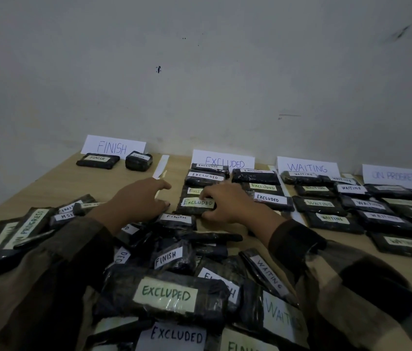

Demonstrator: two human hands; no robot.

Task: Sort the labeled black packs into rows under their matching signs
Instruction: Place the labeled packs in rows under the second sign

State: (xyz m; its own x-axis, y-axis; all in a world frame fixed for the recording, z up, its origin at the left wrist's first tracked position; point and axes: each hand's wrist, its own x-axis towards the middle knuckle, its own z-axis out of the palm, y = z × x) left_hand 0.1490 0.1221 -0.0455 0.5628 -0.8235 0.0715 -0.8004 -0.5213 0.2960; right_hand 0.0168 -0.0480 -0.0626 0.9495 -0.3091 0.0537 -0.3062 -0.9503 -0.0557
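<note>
Nearest the lens, a heap of unsorted packs (pixel 165 295) is piled up on the table (pixel 48 183), with EXCLUDED, FINISH and WAITING labels all mixed in

Just past the heap, one EXCLUDED pack (pixel 196 205) is lying as the closest one in the left column under the EXCLUDED sign (pixel 223 160). Its long axis runs left to right, pretty much parallel to the sign, so it's already lined up with the packs behind it

The pack's right end is gripped by the right hand (pixel 227 202), fingers curled over the far edge and thumb tucked at the near edge. The left hand (pixel 136 201) is held open just beside the pack's left end, fingers stretched forward. Whether the thumb is actually touching the pack can't be told from here

So the thing to be handled sits directly between the two hands, and only the right one is on it. Probably all that's needed is a small nudge to square it up and then a release. A FINISH pack (pixel 176 218) is sitting right against the near-left corner, so it could get bumped
</note>
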